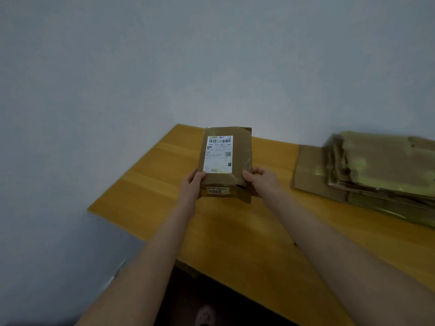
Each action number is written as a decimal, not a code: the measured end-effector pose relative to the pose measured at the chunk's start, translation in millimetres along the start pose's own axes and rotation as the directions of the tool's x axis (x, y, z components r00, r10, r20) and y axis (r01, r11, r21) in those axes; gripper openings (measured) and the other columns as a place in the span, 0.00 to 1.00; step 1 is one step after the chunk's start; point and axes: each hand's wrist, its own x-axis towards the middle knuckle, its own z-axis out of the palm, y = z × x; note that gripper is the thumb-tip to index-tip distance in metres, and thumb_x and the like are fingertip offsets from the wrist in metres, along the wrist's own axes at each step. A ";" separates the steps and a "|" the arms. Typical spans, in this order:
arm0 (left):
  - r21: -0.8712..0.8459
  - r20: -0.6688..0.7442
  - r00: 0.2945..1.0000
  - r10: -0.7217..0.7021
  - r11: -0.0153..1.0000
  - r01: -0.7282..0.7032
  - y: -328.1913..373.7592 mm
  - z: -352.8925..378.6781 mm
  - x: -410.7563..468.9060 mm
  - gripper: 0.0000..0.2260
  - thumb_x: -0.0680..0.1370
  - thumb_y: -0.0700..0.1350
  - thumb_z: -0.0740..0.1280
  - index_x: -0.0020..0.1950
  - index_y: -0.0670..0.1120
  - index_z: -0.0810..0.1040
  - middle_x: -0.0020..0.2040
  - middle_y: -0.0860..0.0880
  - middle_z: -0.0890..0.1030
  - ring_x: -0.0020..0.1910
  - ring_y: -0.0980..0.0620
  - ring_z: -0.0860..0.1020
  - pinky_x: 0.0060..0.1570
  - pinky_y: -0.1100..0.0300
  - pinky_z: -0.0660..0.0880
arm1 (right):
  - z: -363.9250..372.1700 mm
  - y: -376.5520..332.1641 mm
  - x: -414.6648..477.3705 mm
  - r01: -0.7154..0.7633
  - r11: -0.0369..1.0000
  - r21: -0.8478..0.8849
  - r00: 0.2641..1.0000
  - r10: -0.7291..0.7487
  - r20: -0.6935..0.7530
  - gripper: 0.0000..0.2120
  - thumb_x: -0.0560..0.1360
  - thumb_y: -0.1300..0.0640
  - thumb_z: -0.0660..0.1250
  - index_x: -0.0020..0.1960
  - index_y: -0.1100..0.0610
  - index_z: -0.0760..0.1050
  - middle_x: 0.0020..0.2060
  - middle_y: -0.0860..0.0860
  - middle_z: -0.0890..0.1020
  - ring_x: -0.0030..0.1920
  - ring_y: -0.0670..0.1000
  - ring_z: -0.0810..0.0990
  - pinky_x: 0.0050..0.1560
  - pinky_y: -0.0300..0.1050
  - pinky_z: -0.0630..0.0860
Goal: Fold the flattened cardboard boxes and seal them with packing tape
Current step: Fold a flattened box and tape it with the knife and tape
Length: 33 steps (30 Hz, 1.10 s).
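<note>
A small brown cardboard box [240, 151] with a white shipping label on its top face is held above the yellow wooden table [153, 184]. My left hand [191, 184] grips its near left side, thumb on top. My right hand [264, 181] grips its near right side, where a loose flap hangs down. A stack of flattened cardboard boxes [376, 170] with glossy tape strips lies on the table's right part. No tape roll is in view.
A plain grey wall runs behind and to the left of the table. The table's left edge and near edge are close to me. Below the near edge there is dark floor with a pink slipper [206, 314].
</note>
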 end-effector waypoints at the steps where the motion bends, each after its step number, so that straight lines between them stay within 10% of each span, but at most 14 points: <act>1: -0.005 -0.001 1.000 -0.003 1.000 0.003 4.1 -11.8 24.4 0.17 0.79 0.47 0.64 0.67 0.44 0.73 0.49 0.47 0.79 0.44 0.52 0.78 0.37 0.63 0.76 | 22.5 -3.7 18.9 -0.005 1.000 0.012 1.000 0.005 -0.017 0.07 0.76 0.56 0.70 0.44 0.55 0.73 0.48 0.56 0.81 0.49 0.56 0.81 0.49 0.51 0.80; 10: 0.211 -0.085 0.996 0.022 0.978 -0.003 39.1 -120.2 229.9 0.21 0.80 0.46 0.64 0.72 0.44 0.68 0.65 0.45 0.75 0.51 0.54 0.73 0.46 0.62 0.72 | 216.4 -32.4 159.5 -0.125 0.991 0.054 0.982 0.131 -0.137 0.10 0.77 0.58 0.68 0.40 0.54 0.70 0.42 0.53 0.79 0.40 0.51 0.77 0.39 0.44 0.77; 16: 0.336 -0.079 0.997 0.001 0.941 0.026 48.4 -147.1 321.8 0.22 0.80 0.49 0.63 0.73 0.46 0.66 0.68 0.46 0.73 0.56 0.50 0.77 0.32 0.69 0.69 | 275.9 -50.2 228.3 -0.142 0.989 -0.031 0.973 0.133 -0.191 0.05 0.78 0.56 0.66 0.48 0.56 0.72 0.41 0.51 0.77 0.38 0.49 0.75 0.39 0.45 0.74; 20: 0.305 -0.096 0.995 -0.013 0.951 0.042 45.9 -156.2 369.1 0.20 0.81 0.45 0.62 0.73 0.45 0.67 0.64 0.46 0.76 0.47 0.52 0.77 0.38 0.62 0.75 | 306.3 -54.0 264.1 -0.179 0.983 -0.028 0.971 0.172 -0.168 0.05 0.79 0.59 0.64 0.55 0.57 0.73 0.42 0.51 0.77 0.42 0.52 0.79 0.45 0.50 0.80; 25: 0.398 -0.068 0.997 -0.023 0.916 0.048 40.7 -166.5 406.4 0.24 0.79 0.36 0.60 0.75 0.47 0.64 0.67 0.45 0.74 0.59 0.47 0.77 0.56 0.52 0.78 | 336.2 -53.0 292.8 -0.213 0.974 -0.075 0.975 0.207 -0.083 0.15 0.79 0.64 0.62 0.65 0.57 0.71 0.55 0.55 0.79 0.49 0.55 0.78 0.52 0.50 0.78; 33: 0.891 0.092 0.923 0.374 0.383 -0.244 34.9 -143.0 381.9 0.21 0.78 0.42 0.64 0.71 0.48 0.68 0.69 0.46 0.66 0.68 0.46 0.65 0.63 0.51 0.72 | 302.0 -43.8 277.2 -0.108 0.843 -0.527 0.989 0.039 -0.141 0.28 0.78 0.55 0.66 0.75 0.57 0.60 0.68 0.57 0.71 0.59 0.54 0.75 0.54 0.48 0.75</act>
